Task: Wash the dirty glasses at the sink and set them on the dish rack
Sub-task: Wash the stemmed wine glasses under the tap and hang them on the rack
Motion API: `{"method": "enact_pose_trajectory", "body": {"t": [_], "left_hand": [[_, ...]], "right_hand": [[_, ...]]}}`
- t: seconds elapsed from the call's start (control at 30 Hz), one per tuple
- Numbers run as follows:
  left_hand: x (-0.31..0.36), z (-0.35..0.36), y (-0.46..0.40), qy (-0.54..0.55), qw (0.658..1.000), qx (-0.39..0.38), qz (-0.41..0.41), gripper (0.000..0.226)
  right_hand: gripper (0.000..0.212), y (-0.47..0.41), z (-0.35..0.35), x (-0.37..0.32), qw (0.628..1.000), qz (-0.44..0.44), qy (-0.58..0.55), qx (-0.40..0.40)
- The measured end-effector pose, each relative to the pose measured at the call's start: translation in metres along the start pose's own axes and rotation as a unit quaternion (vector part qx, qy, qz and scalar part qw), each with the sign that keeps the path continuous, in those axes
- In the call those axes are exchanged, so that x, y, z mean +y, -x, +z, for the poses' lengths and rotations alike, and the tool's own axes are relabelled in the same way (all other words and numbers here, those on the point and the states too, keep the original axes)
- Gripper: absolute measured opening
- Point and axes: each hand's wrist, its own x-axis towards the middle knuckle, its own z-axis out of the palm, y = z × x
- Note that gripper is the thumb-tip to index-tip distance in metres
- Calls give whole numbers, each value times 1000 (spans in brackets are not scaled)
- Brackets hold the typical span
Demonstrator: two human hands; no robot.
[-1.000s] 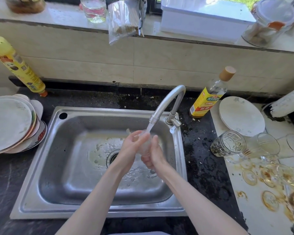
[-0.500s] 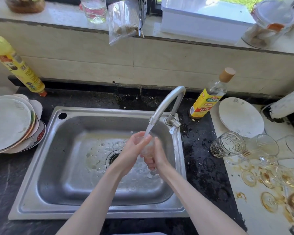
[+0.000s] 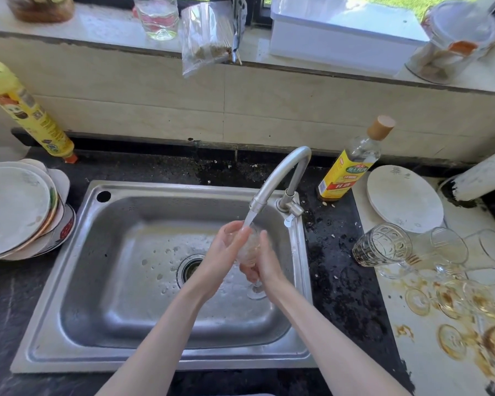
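Note:
A clear stemmed glass [image 3: 249, 248] is held upright over the steel sink [image 3: 112, 284], right under the running faucet [image 3: 280, 178]. My left hand [image 3: 226, 254] wraps its bowl from the left. My right hand [image 3: 265, 261] grips it from the right, fingers around the bowl and stem. Its round foot [image 3: 256, 294] shows below my hands. Water pours into the glass. Several dirty glasses lie on the white counter at the right, among them a patterned tumbler [image 3: 382, 245] on its side and clear glasses [image 3: 449, 247].
A stack of plates [image 3: 15, 210] sits left of the sink, with a yellow spray can [image 3: 29, 112] behind it. A yellow-labelled bottle [image 3: 352, 164] and a white plate [image 3: 403, 198] stand right of the faucet. Brown rings stain the right counter [image 3: 417, 302].
Both hands and the glass have risen a little toward the spout and turned the glass more upright; the foot now shows below the hands. Water keeps running.

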Motion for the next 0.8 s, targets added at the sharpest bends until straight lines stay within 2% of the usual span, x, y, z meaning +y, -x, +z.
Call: {"method": "enact_pose_trajectory", "body": {"t": [0.07,0.13,0.2,0.33,0.47,0.57,0.67,0.8], "left_hand": [[1,2,0,4,999,33,-1,67],[0,2,-1,7,999,45,-4,79],[-2,1,0,2,1000,23,-7,88],[-1,-6,2,3,999,0,-48,58],[-10,-16,3,-15,995,-22,-98,58],[-28,-23,5,16,983,16,-183,51],[-40,-20,9,68,965,40,-251,43],[-41,-19,9,91,961,66,-251,38]], "right_hand": [[63,3,0,1,998,-52,37,2],[48,8,3,0,994,-97,40,1],[52,9,4,1,995,-103,10,6],[73,4,-1,-4,997,76,-11,-19],[72,0,-9,-4,982,165,21,-88],[56,3,-13,-7,969,209,54,-119],[41,5,-16,-9,962,222,115,-111],[41,1,-14,-3,961,205,160,-91]]}}
